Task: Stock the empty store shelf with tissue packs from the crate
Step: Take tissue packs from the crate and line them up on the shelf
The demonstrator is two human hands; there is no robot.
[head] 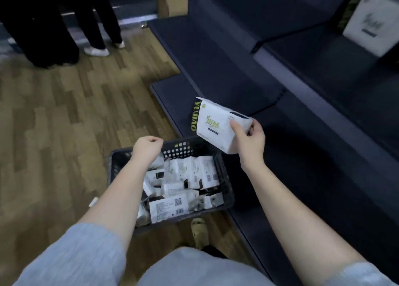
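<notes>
My right hand [250, 139] pinches one tissue pack [218, 126] by its end, up over the lower shelf [216, 70] edge at about 1 o'clock from the crate [224, 177]; my left hand [148, 148] hangs loosely curled above the crate, holding nothing. With that end-only grip I judge the soft pack could sag or slip and snag the shelf lip. The shelf boards at 12 to 2 o'clock lie bare, with plenty of room.
</notes>
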